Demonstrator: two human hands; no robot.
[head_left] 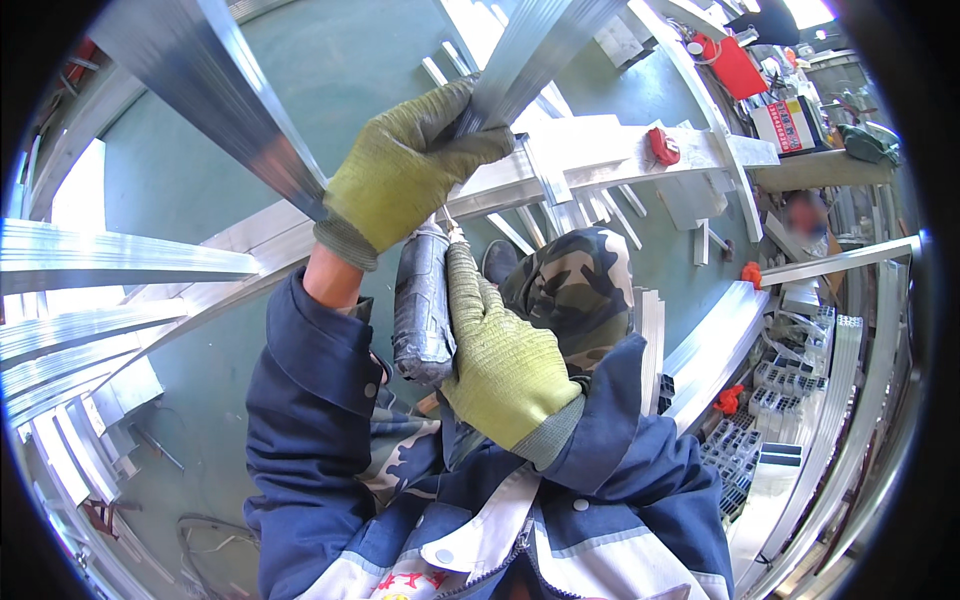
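My left hand (410,165), in a yellow-green work glove, is closed around the near end of a silver aluminium profile (535,70) that runs up out of view. My right hand (510,375), gloved the same way, grips a dark, tape-wrapped cylindrical power tool (421,305). The tool's slim tip (450,222) points up toward the profile's end, just below my left hand. Whether the tip touches the metal is hidden by the glove. The right fingers lie along the tool's side.
A long pale beam (270,230) crosses beneath my hands, with a red tape measure (663,147) on its right part. Stacked aluminium profiles (120,255) project from the left. More profiles (715,350) and a bundle of hollow sections (730,465) lie at right. A person (805,215) is far right.
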